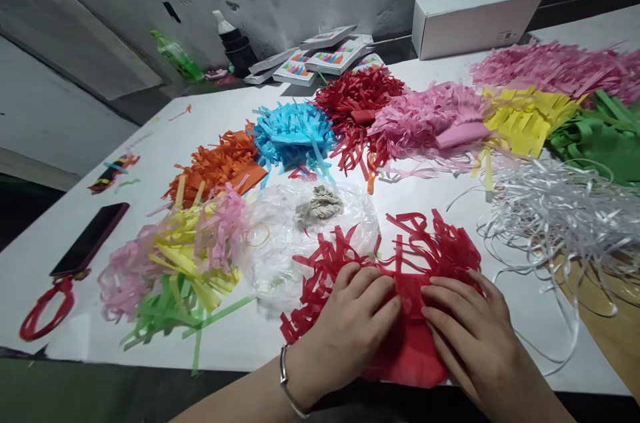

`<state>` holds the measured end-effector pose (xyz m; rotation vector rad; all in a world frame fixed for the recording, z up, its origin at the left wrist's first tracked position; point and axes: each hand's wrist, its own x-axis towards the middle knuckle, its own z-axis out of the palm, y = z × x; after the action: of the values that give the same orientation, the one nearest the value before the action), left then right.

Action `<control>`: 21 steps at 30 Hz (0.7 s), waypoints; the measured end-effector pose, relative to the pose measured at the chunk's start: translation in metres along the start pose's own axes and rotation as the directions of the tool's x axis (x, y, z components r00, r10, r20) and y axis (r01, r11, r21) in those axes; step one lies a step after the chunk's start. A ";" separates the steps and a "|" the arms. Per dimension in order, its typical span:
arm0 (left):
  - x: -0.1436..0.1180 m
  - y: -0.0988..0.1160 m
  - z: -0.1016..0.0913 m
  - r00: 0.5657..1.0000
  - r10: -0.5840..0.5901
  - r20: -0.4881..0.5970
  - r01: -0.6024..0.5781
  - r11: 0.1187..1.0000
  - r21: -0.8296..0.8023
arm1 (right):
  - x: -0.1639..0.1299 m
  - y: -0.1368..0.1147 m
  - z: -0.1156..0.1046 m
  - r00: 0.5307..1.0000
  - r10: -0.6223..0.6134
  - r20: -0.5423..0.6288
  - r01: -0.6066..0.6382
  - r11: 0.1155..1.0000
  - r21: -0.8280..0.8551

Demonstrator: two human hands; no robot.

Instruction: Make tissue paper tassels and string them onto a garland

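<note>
A sheet of red fringed tissue paper [410, 349] lies at the near edge of the table, its cut strips pointing away from me. My left hand [350, 323] has its fingers curled and closed on the paper's left part. On the right side my right hand [475, 336] grips the same sheet, fingers bent over it and thumb hidden. Between the two hands a flat uncut strip of the red paper shows. Just beyond them is a crumpled clear plastic bag [275, 256] with a greyish wad [323, 204] on it.
Fringed bundles in orange [220, 166], blue [295, 133], dark red [357, 103], pink [430, 116], yellow [530, 119] and green [600, 139] line the table's back. White ribbon [550, 223] tangles at right. A phone [90, 239] lies left; a white box [475, 19] stands behind.
</note>
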<state>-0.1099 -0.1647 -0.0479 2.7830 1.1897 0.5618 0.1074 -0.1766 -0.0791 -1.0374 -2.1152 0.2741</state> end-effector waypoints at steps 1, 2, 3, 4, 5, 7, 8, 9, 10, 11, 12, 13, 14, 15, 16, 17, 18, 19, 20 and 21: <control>0.000 0.000 0.000 1.000 0.002 0.003 -0.002 1.000 -0.005 | -0.002 0.000 0.001 1.000 -0.001 0.008 0.002 1.000 -0.027; -0.001 -0.001 -0.001 1.000 0.001 0.004 -0.001 1.000 -0.009 | -0.004 0.001 0.002 1.000 0.001 0.013 0.000 0.998 -0.068; -0.003 -0.001 -0.001 1.000 0.003 0.003 -0.003 1.000 -0.013 | -0.007 0.002 0.003 1.000 0.008 0.014 -0.006 0.993 -0.119; -0.005 -0.002 0.000 1.000 0.013 0.007 -0.013 1.000 -0.017 | -0.008 0.003 0.004 1.000 0.024 0.010 -0.022 0.984 -0.175; -0.008 -0.002 0.000 1.000 0.029 0.011 -0.029 0.999 -0.022 | -0.010 0.005 0.004 0.999 0.045 0.000 -0.044 0.972 -0.230; -0.012 -0.004 0.003 0.998 0.053 0.019 -0.052 0.998 -0.041 | -0.012 0.010 0.002 0.993 0.106 -0.045 -0.115 0.938 -0.327; -0.013 -0.004 0.004 0.998 0.052 0.025 -0.051 0.997 -0.054 | -0.013 0.013 0.000 0.988 0.140 -0.064 -0.153 0.916 -0.370; -0.014 -0.004 0.005 0.999 0.044 0.030 -0.041 0.997 -0.068 | -0.014 0.017 -0.002 0.983 0.172 -0.071 -0.186 0.892 -0.413; -0.014 -0.005 0.007 0.999 0.032 0.035 -0.029 0.996 -0.084 | -0.015 0.020 -0.005 0.980 0.188 -0.069 -0.199 0.867 -0.457; -0.015 -0.005 0.008 0.999 0.020 0.040 -0.016 0.995 -0.100 | -0.017 0.024 -0.009 0.980 0.188 -0.059 -0.192 0.845 -0.499; -0.015 -0.005 0.008 0.999 0.010 0.040 -0.005 0.994 -0.113 | -0.019 0.027 -0.012 0.982 0.182 -0.043 -0.177 0.827 -0.533; -0.014 -0.005 0.009 0.999 0.002 0.040 0.003 0.992 -0.124 | -0.022 0.030 -0.017 0.985 0.171 -0.023 -0.155 0.817 -0.555; -0.014 -0.005 0.010 0.999 -0.004 0.037 0.009 0.991 -0.135 | -0.025 0.033 -0.022 0.986 0.167 -0.008 -0.142 0.814 -0.563; -0.014 -0.005 0.010 0.999 -0.009 0.034 0.014 0.989 -0.146 | -0.028 0.036 -0.027 0.984 0.179 -0.003 -0.149 0.813 -0.562; -0.014 -0.005 0.011 0.999 -0.015 0.032 0.020 0.988 -0.153 | -0.032 0.039 -0.033 0.978 0.208 -0.005 -0.176 0.817 -0.550; -0.015 -0.005 0.011 0.999 -0.021 0.032 0.025 0.987 -0.160 | -0.036 0.042 -0.039 0.968 0.249 -0.018 -0.220 0.819 -0.530; -0.015 -0.005 0.011 0.999 -0.025 0.035 0.030 0.986 -0.166 | -0.039 0.045 -0.046 0.956 0.290 -0.042 -0.270 0.816 -0.511; -0.015 -0.005 0.012 0.999 -0.030 0.037 0.036 0.985 -0.170 | -0.041 0.047 -0.053 0.947 0.306 -0.099 -0.312 0.807 -0.501; -0.015 -0.005 0.012 0.999 -0.038 0.038 0.044 0.984 -0.170 | -0.042 0.047 -0.059 0.941 0.283 -0.183 -0.337 0.801 -0.495; -0.015 -0.005 0.012 0.998 -0.045 0.044 0.051 0.984 -0.169 | -0.040 0.045 -0.064 0.937 0.240 -0.253 -0.338 0.804 -0.489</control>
<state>-0.1189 -0.1707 -0.0644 2.6039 1.1397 0.5722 0.1947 -0.1859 -0.0781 -1.6490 -1.8960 -0.2736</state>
